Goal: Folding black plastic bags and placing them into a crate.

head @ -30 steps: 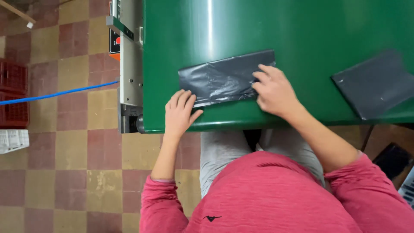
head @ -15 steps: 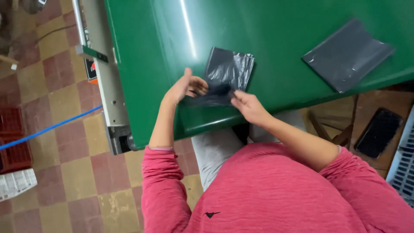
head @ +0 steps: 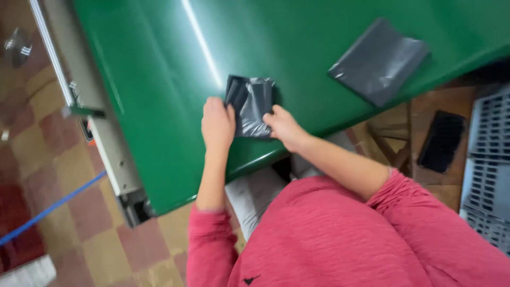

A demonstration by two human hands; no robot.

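Observation:
A dark grey plastic bag (head: 252, 103), folded into a small square, lies near the front edge of the green table (head: 159, 79). My left hand (head: 217, 123) presses on the bag's left edge with its fingers curled over it. My right hand (head: 283, 126) grips the bag's lower right corner. A second grey bag (head: 378, 61) lies flat and unfolded on the table, far to the right and out of reach of both hands.
A metal frame (head: 90, 106) runs along the table's left side. A black phone-like object (head: 441, 141) rests on a wooden stool at the right, beside a grey plastic crate (head: 489, 159). A blue hose (head: 48, 210) crosses the tiled floor.
The bag lay long and flat a second ago. Both hands have since folded it in half into a small square. The camera view has tilted left.

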